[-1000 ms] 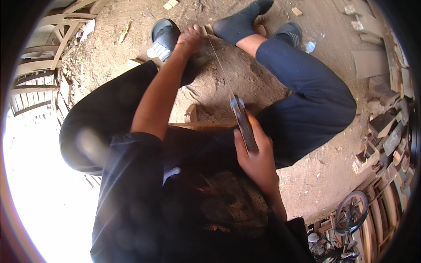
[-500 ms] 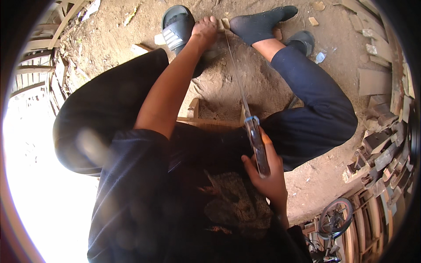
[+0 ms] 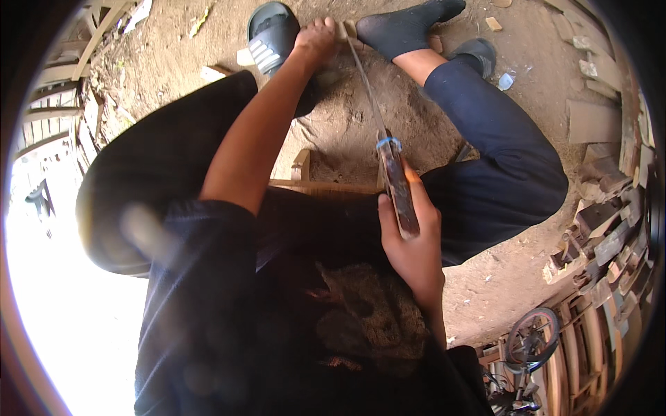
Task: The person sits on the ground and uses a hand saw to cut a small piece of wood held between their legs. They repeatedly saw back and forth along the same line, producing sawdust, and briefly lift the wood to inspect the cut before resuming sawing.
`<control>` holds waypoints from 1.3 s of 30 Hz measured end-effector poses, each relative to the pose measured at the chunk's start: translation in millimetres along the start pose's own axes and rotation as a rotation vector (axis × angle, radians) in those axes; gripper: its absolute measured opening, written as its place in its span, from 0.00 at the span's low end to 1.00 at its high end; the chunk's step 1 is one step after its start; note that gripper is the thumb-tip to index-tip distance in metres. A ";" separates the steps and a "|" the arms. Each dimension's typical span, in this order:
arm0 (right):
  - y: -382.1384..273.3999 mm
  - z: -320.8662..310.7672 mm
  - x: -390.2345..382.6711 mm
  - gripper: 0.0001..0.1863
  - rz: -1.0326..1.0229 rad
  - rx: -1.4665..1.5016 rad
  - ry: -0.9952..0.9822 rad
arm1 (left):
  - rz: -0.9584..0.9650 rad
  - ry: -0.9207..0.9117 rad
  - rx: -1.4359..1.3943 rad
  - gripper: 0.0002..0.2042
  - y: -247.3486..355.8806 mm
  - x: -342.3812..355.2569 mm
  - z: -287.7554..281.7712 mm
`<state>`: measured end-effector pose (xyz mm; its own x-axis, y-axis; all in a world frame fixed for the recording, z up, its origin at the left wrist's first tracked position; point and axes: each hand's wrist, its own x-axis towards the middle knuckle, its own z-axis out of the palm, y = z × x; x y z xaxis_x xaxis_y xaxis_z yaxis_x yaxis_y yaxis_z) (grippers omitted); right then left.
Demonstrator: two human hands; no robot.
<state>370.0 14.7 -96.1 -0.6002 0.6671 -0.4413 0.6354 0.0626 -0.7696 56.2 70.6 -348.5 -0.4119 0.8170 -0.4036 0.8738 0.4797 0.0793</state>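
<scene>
My right hand point(image 3: 417, 232) is wrapped round the dark handle of a handsaw point(image 3: 400, 191), which has a blue binding where the blade begins. Its thin blade runs forward and slightly left to a small piece of wood point(image 3: 344, 30) on the ground. My left hand point(image 3: 317, 38) presses down at that wood, just left of the blade, with fingers closed over it; how far the wood reaches under the hand is hidden. Beside the wood on the right rests my foot in a black sock point(image 3: 395, 31). My other foot wears a black slide sandal point(image 3: 272, 40), left of the hand.
Between my legs is a wooden plank edge point(image 3: 326, 186) with a short upright block point(image 3: 301, 165). An empty sandal point(image 3: 477, 55) lies behind the socked foot. Wood offcuts point(image 3: 610, 239) are piled along the right, near a bicycle wheel point(image 3: 532, 340). Bare dirt surrounds my feet.
My right hand has pushed the saw forward, away from my body, along the cut line. My left hand stays on the wood; the whole view has shifted slightly.
</scene>
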 end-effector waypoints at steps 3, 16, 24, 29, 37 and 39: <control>-27.7 -22.5 -17.7 0.28 0.009 0.129 -0.047 | 0.011 0.030 0.002 0.18 8.2 -2.1 -11.4; -19.5 -13.1 -39.1 0.33 0.062 0.224 -0.053 | -0.015 0.009 0.071 0.18 0.8 4.4 5.2; -12.6 -14.0 -46.8 0.32 -0.010 0.121 -0.012 | 0.021 0.038 0.030 0.19 0.5 4.1 4.8; -11.2 -6.6 -25.6 0.31 0.071 0.067 -0.054 | 0.042 0.029 0.012 0.18 3.3 3.1 -2.4; -9.0 -9.8 -39.3 0.28 -0.045 0.094 -0.002 | 0.050 0.122 -0.033 0.28 1.7 -1.1 9.3; -10.1 -12.0 -22.3 0.27 0.035 0.083 -0.053 | 0.050 0.106 -0.050 0.30 0.5 5.8 6.8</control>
<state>382.8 8.1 -73.0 -0.6046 0.6277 -0.4903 0.6153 -0.0229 -0.7880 56.0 73.5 -357.0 -0.3956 0.8683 -0.2992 0.8811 0.4508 0.1433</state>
